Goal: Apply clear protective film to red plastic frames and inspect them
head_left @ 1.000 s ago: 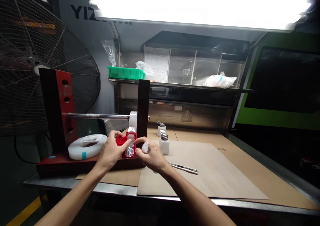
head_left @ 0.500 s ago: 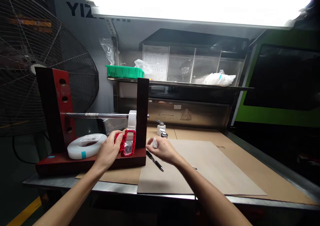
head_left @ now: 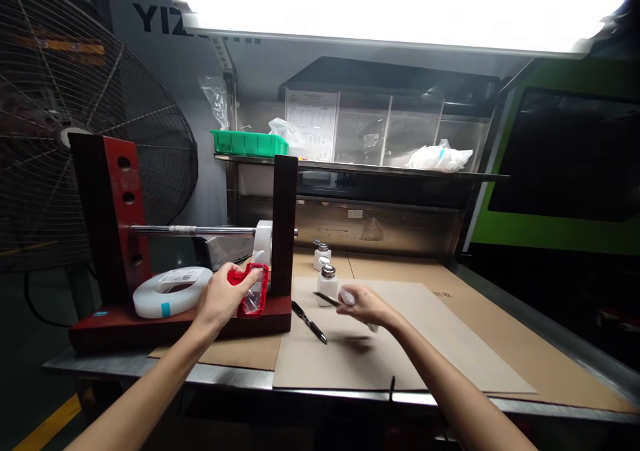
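Observation:
My left hand grips a red plastic frame, thumb on its front face. Clear film shows in the frame's opening, just below a narrow tape roll on the stand's metal rod. Over the cardboard, my right hand is closed on a thin dark pointed tool, its tip pointing left; its exact kind is unclear. A small white wad is also at those fingers. Behind the tool's tip stands a white dispenser bottle. A black pen lies between my hands.
The dark red stand rises at left, with a large film roll lying on its base. Another white bottle stands farther back. A green bin sits on the shelf above; a big fan is at far left.
My right hand has moved right, away from the red frame, and now has the dark pointed tool in it. My left hand has tilted the frame slightly, thumb shifted onto its face.

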Demonstrator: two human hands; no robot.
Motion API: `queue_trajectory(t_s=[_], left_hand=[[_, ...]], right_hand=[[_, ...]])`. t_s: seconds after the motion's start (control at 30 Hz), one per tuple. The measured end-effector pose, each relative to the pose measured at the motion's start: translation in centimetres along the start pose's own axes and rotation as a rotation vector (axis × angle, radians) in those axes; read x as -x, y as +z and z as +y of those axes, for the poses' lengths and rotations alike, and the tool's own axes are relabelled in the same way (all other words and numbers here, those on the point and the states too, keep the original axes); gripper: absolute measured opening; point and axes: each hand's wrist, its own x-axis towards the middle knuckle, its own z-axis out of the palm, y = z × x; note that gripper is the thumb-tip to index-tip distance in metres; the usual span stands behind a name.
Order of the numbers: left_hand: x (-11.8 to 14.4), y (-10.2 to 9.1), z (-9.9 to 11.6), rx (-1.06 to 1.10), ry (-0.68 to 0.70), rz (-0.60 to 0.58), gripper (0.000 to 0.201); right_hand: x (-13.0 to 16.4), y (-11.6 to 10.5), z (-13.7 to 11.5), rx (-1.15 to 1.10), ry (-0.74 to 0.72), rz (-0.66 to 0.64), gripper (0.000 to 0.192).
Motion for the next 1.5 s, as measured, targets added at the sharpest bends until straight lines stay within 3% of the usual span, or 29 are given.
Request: queue_trajectory(t_s=[0.17, 0.3, 0.4, 0.73, 0.97, 1.33, 1.4, 1.5], left_hand=[[-0.2, 0.2, 0.0, 0.133, -0.031, -0.037, 0.048], [-0.4, 0.2, -0.2, 0.181, -0.054, -0.036, 0.048], [-0.5, 0.2, -0.3, 0.186, -0.065, -0.027, 0.047], [-0.4, 0.0, -0.5, 0.208, -0.142, -0.067, 0.045], [0.4, -0.4, 0.5, 0.261, -0.263, -0.138, 0.046], [0.5, -0.2, 0.7, 0.333, -0.329, -0.172, 0.046], [0.6, -0.5, 0.3, 0.340, -0.340, -0.182, 0.047], [1.0, -1.4, -0.4, 0.347, -0.338, -0.181, 0.049]], right_hand=[[-1.8, -1.9, -6.5, 0.066, -0.144, 0.352, 0.018], [-3.7, -2.3, -10.6, 0.208, -0.216, 0.416, 0.022], [-4.5, -2.0, -11.9, 0.313, -0.260, 0.400, 0.024], [-4.9, -1.8, -13.1, 0.500, -0.353, 0.314, 0.026], [-5.0, -1.6, -13.4, 0.524, -0.358, 0.296, 0.024], [-4.6, -2.3, -14.5, 0.524, -0.379, 0.202, 0.030], [-4.2, -2.3, -13.5, 0.502, -0.338, 0.179, 0.030], [-2.7, -1.6, -9.8, 0.438, -0.219, 0.147, 0.027]])
